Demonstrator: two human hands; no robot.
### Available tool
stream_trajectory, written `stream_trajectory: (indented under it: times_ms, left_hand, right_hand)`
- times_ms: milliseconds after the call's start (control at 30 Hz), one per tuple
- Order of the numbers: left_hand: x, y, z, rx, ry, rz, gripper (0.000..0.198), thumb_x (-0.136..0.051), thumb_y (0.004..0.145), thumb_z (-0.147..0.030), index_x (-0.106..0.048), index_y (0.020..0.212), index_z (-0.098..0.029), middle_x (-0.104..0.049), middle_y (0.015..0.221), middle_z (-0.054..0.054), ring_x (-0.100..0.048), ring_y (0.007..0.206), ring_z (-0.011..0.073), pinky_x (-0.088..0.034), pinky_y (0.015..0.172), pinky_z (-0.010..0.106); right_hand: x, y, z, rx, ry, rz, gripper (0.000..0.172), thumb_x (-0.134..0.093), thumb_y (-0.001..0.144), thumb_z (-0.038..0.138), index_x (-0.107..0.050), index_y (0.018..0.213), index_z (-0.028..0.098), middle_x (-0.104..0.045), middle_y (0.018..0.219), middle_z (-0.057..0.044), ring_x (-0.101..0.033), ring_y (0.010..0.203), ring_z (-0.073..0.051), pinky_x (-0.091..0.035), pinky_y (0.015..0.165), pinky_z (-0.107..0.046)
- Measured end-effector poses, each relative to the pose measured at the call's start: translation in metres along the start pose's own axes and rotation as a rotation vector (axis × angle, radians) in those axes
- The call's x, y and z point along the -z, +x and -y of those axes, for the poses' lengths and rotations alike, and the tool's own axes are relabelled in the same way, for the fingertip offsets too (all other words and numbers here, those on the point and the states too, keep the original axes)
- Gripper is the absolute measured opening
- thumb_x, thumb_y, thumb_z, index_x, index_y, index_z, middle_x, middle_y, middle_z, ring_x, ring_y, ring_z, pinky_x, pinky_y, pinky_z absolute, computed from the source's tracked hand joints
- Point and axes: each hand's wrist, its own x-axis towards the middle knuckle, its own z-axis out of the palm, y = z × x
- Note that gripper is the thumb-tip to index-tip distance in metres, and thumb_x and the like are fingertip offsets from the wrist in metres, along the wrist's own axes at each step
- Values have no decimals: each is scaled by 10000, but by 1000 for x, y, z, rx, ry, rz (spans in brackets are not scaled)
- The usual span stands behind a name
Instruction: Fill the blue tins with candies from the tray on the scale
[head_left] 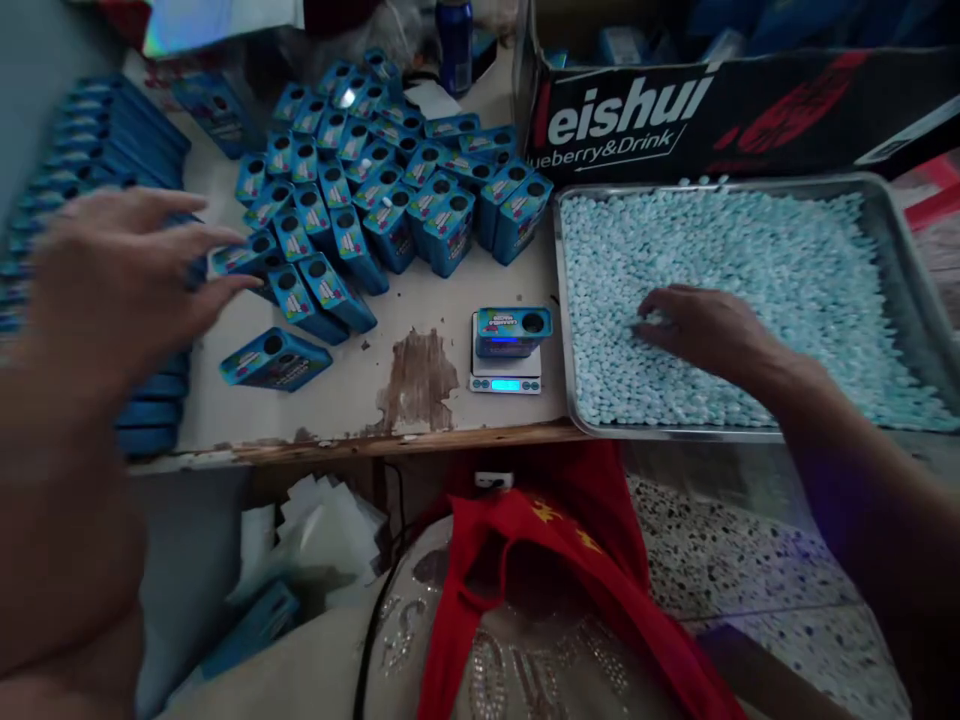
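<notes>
My left hand [131, 275], slightly blurred, has its fingers and thumb apart and holds nothing. It hovers over the left side of the table, between a stack of blue boxes [120, 130] and a group of upright blue candy boxes [311, 205] with round holes on top. My right hand [705, 325] is down at the pale blue candies [750, 250] in a metal tray [564, 330]. Its fingers are bent together toward the thumb; what lies between them is hidden. A single blue box [514, 325] stands on a small digital scale [506, 385] with a lit display.
Another blue box [276, 360] stands apart near the table's front edge. Behind the tray is a black carton [720, 120]. A dark blue can [454, 45] is at the back. Below the table hang red straps [457, 600], beside white papers [322, 530].
</notes>
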Motion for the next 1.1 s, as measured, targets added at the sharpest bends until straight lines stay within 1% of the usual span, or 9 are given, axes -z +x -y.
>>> stream_trajectory:
  times_ms: [100, 167, 267, 400, 500, 567, 700, 867, 1100]
  left_hand:
    - [-22, -6, -53, -118, 256, -1, 532, -788, 941, -704, -854, 1252, -278, -780, 1506, 33, -692, 1446, 379, -353, 1379, 669]
    - [-38, -4, -76, -158, 244, 67, 454, -882, 943, -524, -825, 1323, -283, -798, 1462, 26, -714, 1395, 332, -402, 1366, 628]
    - [-71, -4, -103, -199, 51, 152, 680, -992, 854, -231, -739, 1483, -269, -794, 1458, 59, -733, 1359, 315, -530, 1290, 551]
    - [-148, -9, -130, -30, -365, 172, 952, -1051, 755, -167, -609, 1597, -231, -758, 1492, 128, -757, 1341, 302, -646, 1151, 449]
    - [-204, -9, -144, 122, -576, 183, 850, -1086, 719, -279, -674, 1461, -230, -790, 1390, 123, -792, 1257, 313, -685, 1045, 427]
    - [-224, -4, -155, 153, -681, 172, 653, -1060, 779, -374, -727, 1316, -213, -827, 1195, 76, -823, 1092, 275, -688, 980, 396]
    - [-224, 19, -185, 20, -710, 77, 433, -1001, 858, -357, -773, 1197, -213, -827, 1049, 28, -809, 975, 225, -653, 931, 332]
    - [-218, 53, -219, -122, -599, 58, 445, -990, 829, -248, -797, 1229, -237, -848, 1099, 15, -805, 995, 219, -622, 903, 308]
    - [-238, 67, -237, -107, -627, 84, 482, -1019, 782, -195, -811, 1215, -231, -847, 1045, 7, -787, 927, 208, -599, 828, 301]
  right_hand:
    - [12, -3, -10, -128, 214, -94, 217, -786, 954, 368, -825, 1133, 251, -759, 837, -57, -703, 792, -283, -473, 743, -378]
    - [15, -3, -14, -138, 355, -126, 197, -809, 920, 318, -822, 1087, 215, -712, 777, -32, -659, 754, -237, -440, 728, -347]
    - [11, -3, -17, -124, 577, -54, 113, -812, 905, 289, -786, 972, 202, -626, 677, -1, -558, 664, -187, -382, 670, -333]
    - [0, -2, -13, -135, 1096, 32, 333, -920, 844, 465, -720, 945, 219, -557, 613, 28, -457, 586, -149, -303, 594, -329]
    - [4, 0, 1, -66, 1153, 116, 323, -942, 811, 427, -731, 915, 206, -537, 596, 43, -436, 571, -127, -288, 570, -312]
    - [18, 3, 14, 13, 1087, 154, 210, -889, 858, 337, -750, 921, 192, -533, 612, 51, -451, 580, -120, -315, 566, -297]
    - [62, 9, 38, 174, 993, 86, 49, -754, 948, 205, -744, 993, 191, -582, 668, 48, -499, 604, -123, -369, 593, -286]
    - [113, 9, 53, 348, 526, -127, 177, -723, 908, 96, -815, 1013, 204, -703, 821, 4, -610, 765, -165, -417, 745, -299]
    - [122, 3, 45, 446, 263, -79, 391, -651, 930, 2, -899, 1172, 185, -803, 1075, -102, -679, 935, -210, -455, 856, -322]
